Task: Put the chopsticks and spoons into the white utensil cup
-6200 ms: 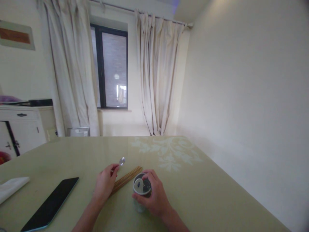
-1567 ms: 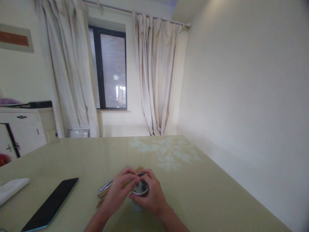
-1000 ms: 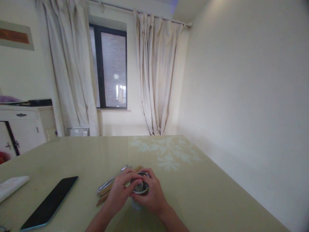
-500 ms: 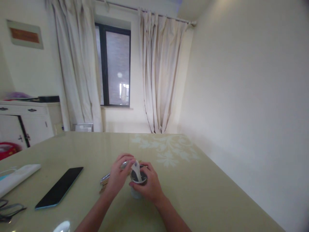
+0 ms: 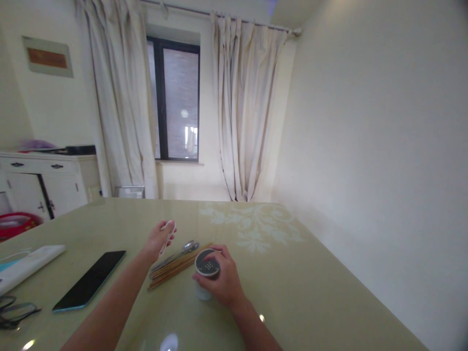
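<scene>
My right hand [image 5: 225, 279] is wrapped round a round utensil holder [image 5: 203, 291], pale outside, its dark inside showing small light dots at the bottom. The holder stands on the table. To the left and farther back, my left hand [image 5: 157, 240] is closed on a white spoon [image 5: 167, 239], held above the table and apart from the holder. Between my hands lies a bundle of wooden chopsticks [image 5: 170, 272]. Metal spoons [image 5: 187, 246] lie along the chopsticks' far side.
A black-screened phone [image 5: 91, 280] lies left of my left forearm. Beyond it are a white power strip [image 5: 34, 265] and dark-framed glasses [image 5: 16, 312]. The glossy table [image 5: 310, 292] borders a bare wall on the right. A white cabinet [image 5: 62, 185] stands at the far left.
The white spoon has come out of the holder in my left hand, which moved left and away from me. My right hand stays on the holder. The chopsticks and metal spoons are now uncovered.
</scene>
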### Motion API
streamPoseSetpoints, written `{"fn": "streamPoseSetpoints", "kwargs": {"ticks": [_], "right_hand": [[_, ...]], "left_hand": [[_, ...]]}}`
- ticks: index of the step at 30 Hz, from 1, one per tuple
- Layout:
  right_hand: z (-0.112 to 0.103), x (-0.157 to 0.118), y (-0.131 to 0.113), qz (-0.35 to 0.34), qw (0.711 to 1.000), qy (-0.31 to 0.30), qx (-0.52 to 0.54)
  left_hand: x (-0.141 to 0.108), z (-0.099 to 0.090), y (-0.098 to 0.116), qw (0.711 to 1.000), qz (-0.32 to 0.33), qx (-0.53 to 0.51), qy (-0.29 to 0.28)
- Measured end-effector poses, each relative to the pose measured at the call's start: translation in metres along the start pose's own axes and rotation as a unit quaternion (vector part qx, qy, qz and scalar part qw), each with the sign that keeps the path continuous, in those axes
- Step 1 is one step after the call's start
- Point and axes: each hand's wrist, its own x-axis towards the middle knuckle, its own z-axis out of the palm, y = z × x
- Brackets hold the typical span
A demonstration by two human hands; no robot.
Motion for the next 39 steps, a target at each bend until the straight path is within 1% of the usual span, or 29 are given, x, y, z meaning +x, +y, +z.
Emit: {"fn": "streamPoseSetpoints", "kwargs": {"ticks": [2,5,10,14,16,19,22,25,29,32,37,39], "right_hand": [[0.0,0.0,0.0,0.002,1.0,0.001,0.004],[0.0,0.0,0.0,0.002,1.0,0.002,0.008],[0.0,-0.001,0.003,-0.003,1.0,0.004,-0.003],[-0.002,-0.001,0.005,-0.009,1.0,0.007,-0.008],[-0.004,-0.001,0.006,-0.008,1.0,0.007,-0.014],[-0.006,-0.001,0.006,-0.001,1.0,0.005,-0.022],[-0.008,0.0,0.006,-0.001,1.0,0.005,-0.023],[-0.008,0.0,0.006,-0.005,1.0,0.008,-0.021],[-0.009,0.0,0.008,-0.015,0.999,0.015,-0.029],[-0.01,0.0,0.01,-0.022,0.999,0.031,-0.038],[-0.011,0.0,0.012,-0.001,0.997,0.054,-0.055],[-0.013,0.0,0.012,0.008,0.995,0.072,-0.072]], "left_hand": [[0.005,-0.006,-0.008,0.996,0.002,0.086,-0.015],[0.015,-0.012,-0.017,0.975,0.021,0.215,-0.046],[0.034,-0.012,-0.031,0.91,0.071,0.4,-0.077],[0.034,-0.009,-0.045,0.865,0.094,0.483,-0.1],[0.03,-0.01,-0.051,0.85,0.107,0.504,-0.111],[0.024,-0.014,-0.057,0.836,0.126,0.52,-0.122],[0.021,-0.017,-0.06,0.829,0.127,0.529,-0.134],[0.02,-0.018,-0.061,0.828,0.121,0.529,-0.14],[0.023,-0.016,-0.062,0.838,0.122,0.512,-0.144],[0.024,-0.014,-0.065,0.845,0.119,0.502,-0.141],[0.024,-0.011,-0.07,0.853,0.113,0.49,-0.138],[0.023,-0.01,-0.071,0.855,0.113,0.488,-0.136]]}}
